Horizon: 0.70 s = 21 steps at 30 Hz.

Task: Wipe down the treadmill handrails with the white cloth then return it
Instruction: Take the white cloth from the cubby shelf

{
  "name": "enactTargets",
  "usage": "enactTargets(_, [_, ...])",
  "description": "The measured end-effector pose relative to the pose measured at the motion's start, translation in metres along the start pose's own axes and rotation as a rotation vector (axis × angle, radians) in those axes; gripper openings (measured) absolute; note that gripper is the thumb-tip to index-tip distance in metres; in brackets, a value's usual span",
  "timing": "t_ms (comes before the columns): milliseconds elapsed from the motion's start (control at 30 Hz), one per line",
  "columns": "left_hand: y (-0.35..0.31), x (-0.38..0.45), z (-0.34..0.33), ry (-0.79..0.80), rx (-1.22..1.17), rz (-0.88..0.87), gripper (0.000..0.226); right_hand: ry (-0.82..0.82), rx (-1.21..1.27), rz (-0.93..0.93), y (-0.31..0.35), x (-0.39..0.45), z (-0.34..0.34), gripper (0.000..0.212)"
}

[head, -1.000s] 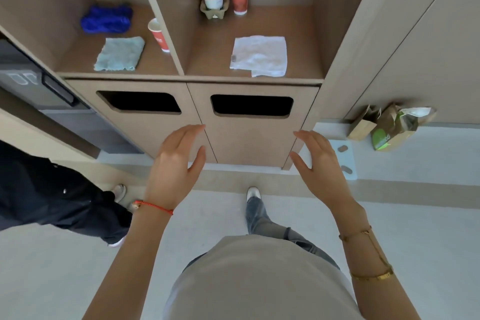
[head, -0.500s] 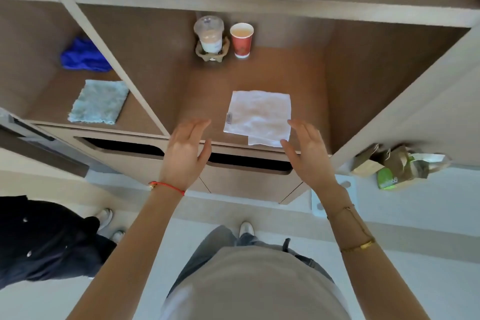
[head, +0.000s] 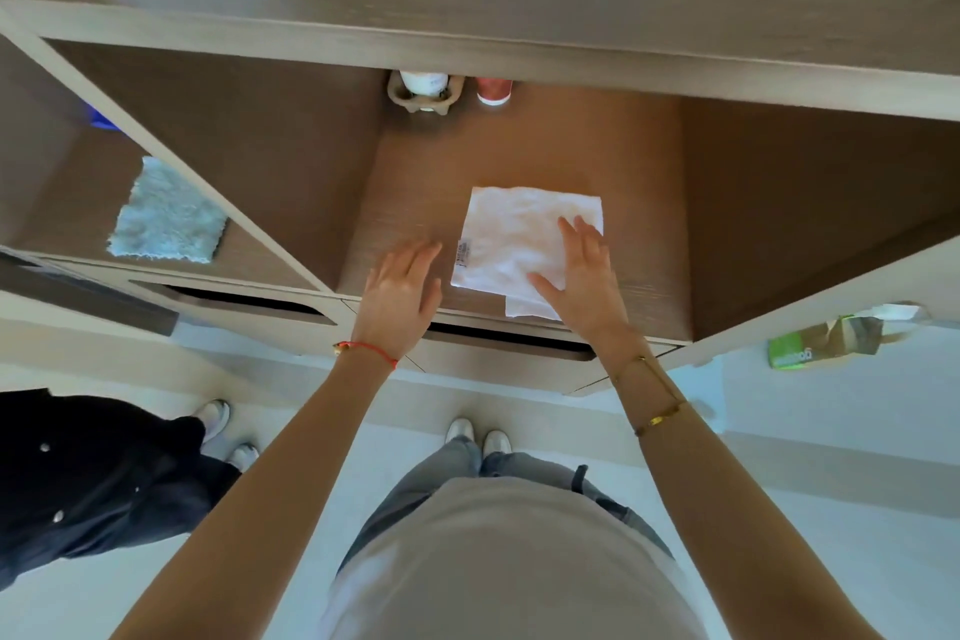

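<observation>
One white cloth (head: 511, 244) lies mid-frame on the shelf (head: 410, 203). The right hand (head: 584, 278) lies on it, fingers straight; the left hand (head: 400, 294) hovers beside it, spread. Two cups (head: 423, 86) stand behind; one teal cloth (head: 166, 213) lies at left.

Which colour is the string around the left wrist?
Red, seen in the head view.

Both hands have pushed forward into the shelf compartment, and now the right hand (head: 584, 276) lies flat-fingered over the white cloth (head: 511, 244) while the left hand (head: 400, 294) arrives just beside its edge.
</observation>
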State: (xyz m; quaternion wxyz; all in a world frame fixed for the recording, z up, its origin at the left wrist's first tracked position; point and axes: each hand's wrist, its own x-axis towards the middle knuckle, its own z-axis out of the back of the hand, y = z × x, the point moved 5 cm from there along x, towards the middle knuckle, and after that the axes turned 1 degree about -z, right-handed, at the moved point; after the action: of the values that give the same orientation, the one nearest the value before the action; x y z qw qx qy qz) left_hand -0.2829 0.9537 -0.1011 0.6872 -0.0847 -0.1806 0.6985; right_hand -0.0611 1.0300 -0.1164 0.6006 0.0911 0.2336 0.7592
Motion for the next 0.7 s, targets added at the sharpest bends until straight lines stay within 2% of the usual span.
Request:
enactTargets(167, [0.01,0.003,-0.011,0.045,-0.008,0.025,0.04,-0.083,-0.131,-0.009,-0.005,0.005,-0.006,0.085])
enactTargets(300, [0.012,0.004,-0.013,0.064,-0.022,0.029,0.039,-0.158,-0.129,-0.011,-0.002,0.003,-0.004,0.078])
enactTargets(400, [0.011,0.004,-0.013,0.071,-0.031,0.027,0.039,-0.212,-0.037,0.013,0.003,-0.005,-0.004,0.06])
enactTargets(500, [0.011,0.003,-0.011,0.085,-0.041,0.02,0.038,-0.198,0.089,-0.025,0.004,-0.01,-0.003,0.043])
enactTargets(700, [0.004,-0.003,0.0,0.083,-0.068,-0.022,0.035,-0.274,0.269,-0.151,-0.005,-0.033,0.013,0.038])
